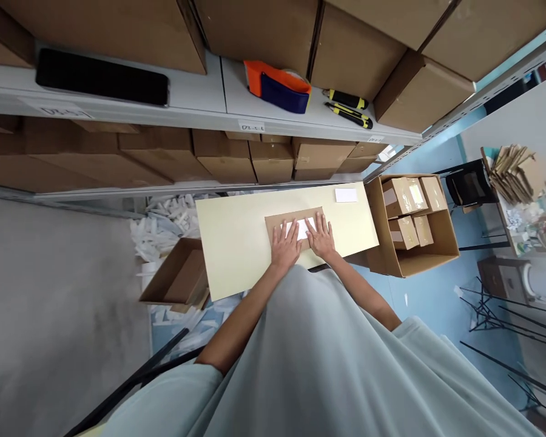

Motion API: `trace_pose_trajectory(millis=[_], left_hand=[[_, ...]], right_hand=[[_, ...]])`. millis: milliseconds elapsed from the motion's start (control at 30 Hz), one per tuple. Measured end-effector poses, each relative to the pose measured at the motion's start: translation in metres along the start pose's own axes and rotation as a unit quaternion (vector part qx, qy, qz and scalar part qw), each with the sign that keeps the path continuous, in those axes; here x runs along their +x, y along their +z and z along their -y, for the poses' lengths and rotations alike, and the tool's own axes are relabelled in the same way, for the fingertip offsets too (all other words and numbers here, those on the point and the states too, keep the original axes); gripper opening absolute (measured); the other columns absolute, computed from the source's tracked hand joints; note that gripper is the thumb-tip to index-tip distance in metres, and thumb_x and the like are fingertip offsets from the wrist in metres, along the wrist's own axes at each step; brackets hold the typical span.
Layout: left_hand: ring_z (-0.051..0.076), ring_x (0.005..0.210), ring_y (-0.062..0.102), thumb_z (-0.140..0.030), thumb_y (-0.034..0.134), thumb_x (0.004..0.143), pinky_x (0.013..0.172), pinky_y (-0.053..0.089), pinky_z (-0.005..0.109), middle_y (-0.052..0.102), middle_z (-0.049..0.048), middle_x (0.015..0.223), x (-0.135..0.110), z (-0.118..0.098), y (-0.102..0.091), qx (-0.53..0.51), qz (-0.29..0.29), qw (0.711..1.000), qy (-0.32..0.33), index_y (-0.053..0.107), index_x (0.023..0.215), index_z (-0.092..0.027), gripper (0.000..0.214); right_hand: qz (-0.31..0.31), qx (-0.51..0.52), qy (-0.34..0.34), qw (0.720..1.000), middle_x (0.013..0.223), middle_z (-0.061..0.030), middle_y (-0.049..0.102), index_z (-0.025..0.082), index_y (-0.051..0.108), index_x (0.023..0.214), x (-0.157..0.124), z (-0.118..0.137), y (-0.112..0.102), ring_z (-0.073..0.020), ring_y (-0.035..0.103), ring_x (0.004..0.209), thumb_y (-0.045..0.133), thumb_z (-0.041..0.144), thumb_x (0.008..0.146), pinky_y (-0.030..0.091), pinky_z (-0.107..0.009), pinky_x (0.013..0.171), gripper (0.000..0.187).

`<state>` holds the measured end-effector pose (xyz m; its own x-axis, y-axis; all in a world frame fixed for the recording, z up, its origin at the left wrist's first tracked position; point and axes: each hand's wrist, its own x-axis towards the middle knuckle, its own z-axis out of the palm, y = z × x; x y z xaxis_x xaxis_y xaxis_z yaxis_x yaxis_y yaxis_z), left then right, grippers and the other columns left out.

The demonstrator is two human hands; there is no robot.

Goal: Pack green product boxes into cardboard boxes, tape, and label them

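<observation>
A small flat brown cardboard box [293,220] lies on the pale yellow table [236,243]. A white label [301,229] sits on top of the box. My left hand [286,246] rests flat on the box's near left part with fingers stretched onto the label. My right hand [322,235] lies flat beside it, fingers spread over the label's right end. Both hands press down and hold nothing. Another white label [346,195] lies loose at the table's far right.
An open carton [412,227] with several small sealed boxes stands right of the table. An open empty carton [179,276] and white paper scraps [164,227] lie left. On the shelf above are a tape dispenser [277,85], two utility knives [348,107] and a black phone [102,77].
</observation>
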<state>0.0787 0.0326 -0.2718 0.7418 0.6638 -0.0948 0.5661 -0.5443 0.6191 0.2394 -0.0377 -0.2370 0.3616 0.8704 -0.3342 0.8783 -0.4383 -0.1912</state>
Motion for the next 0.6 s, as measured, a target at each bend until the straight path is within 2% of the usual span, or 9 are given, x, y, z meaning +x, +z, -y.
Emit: trace_pose_trajectory(millis=[167,267,333,400,467,533,600], left_hand=[[0.038,0.182,0.019,-0.043,0.04,0.117,0.147,0.0,0.066,0.035,0.0153,0.19,-0.038,0.022,-0.011,-0.015,0.026,0.999,0.041,0.036,0.185,-0.014,0.074],[0.039,0.183,0.016,-0.046,0.04,0.118,0.147,-0.001,0.067,0.032,0.0175,0.191,-0.06,0.028,-0.013,-0.023,0.011,1.0,0.013,0.033,0.186,-0.012,0.077],[0.041,0.183,0.01,-0.051,0.046,0.116,0.146,-0.001,0.069,0.025,0.0214,0.193,-0.074,0.031,-0.007,-0.035,-0.014,0.999,-0.037,0.028,0.186,-0.008,0.084],[0.046,0.183,0.004,-0.059,0.059,0.109,0.145,0.004,0.072,0.018,0.0275,0.193,-0.087,0.036,0.005,-0.068,-0.039,0.99,-0.121,0.02,0.186,-0.004,0.103],[0.05,0.182,0.003,-0.066,0.074,0.098,0.144,0.013,0.073,0.014,0.0312,0.193,-0.097,0.043,0.017,-0.124,-0.054,0.968,-0.213,0.012,0.187,-0.004,0.126],[0.05,0.182,0.008,-0.067,0.086,0.087,0.144,0.022,0.069,0.02,0.0295,0.193,-0.102,0.05,0.027,-0.183,-0.059,0.945,-0.264,0.011,0.188,-0.01,0.137],[0.046,0.179,0.027,-0.064,0.087,0.087,0.142,0.033,0.063,0.036,0.0256,0.188,-0.1,0.053,0.03,-0.22,-0.062,0.939,-0.256,0.02,0.187,-0.017,0.129]], right_hand=[[-0.014,0.054,0.078,0.995,0.198,-0.0091,0.004,0.029,0.029,0.188,-0.006,-0.011,0.001,-0.0367,0.003,0.185,0.033,0.042,0.124,0.01,-0.066,0.147,0.066],[-0.014,0.122,0.103,0.987,0.198,-0.0072,0.004,0.03,0.033,0.188,-0.007,-0.019,0.004,-0.0377,0.003,0.185,0.035,0.047,0.123,0.008,-0.067,0.147,0.066],[-0.009,0.199,0.119,0.973,0.198,-0.0099,0.008,0.026,0.029,0.189,-0.011,-0.028,0.007,-0.0379,0.008,0.185,0.039,0.056,0.121,0.012,-0.066,0.147,0.074],[-0.004,0.306,0.14,0.942,0.196,-0.0159,0.015,0.02,0.016,0.191,-0.019,-0.04,0.013,-0.0365,0.022,0.183,0.043,0.067,0.118,0.022,-0.061,0.147,0.091],[-0.001,0.411,0.17,0.895,0.194,-0.02,0.024,0.017,0.006,0.191,-0.031,-0.052,0.021,-0.0338,0.037,0.178,0.046,0.074,0.114,0.032,-0.057,0.144,0.104],[0.009,0.489,0.184,0.853,0.189,-0.0198,0.037,0.019,0.011,0.191,-0.042,-0.061,0.031,-0.0314,0.047,0.173,0.048,0.077,0.112,0.037,-0.054,0.142,0.105],[0.012,0.527,0.158,0.835,0.18,-0.0178,0.054,0.021,0.029,0.187,-0.05,-0.068,0.039,-0.0321,0.055,0.167,0.054,0.077,0.109,0.044,-0.054,0.138,0.1]])
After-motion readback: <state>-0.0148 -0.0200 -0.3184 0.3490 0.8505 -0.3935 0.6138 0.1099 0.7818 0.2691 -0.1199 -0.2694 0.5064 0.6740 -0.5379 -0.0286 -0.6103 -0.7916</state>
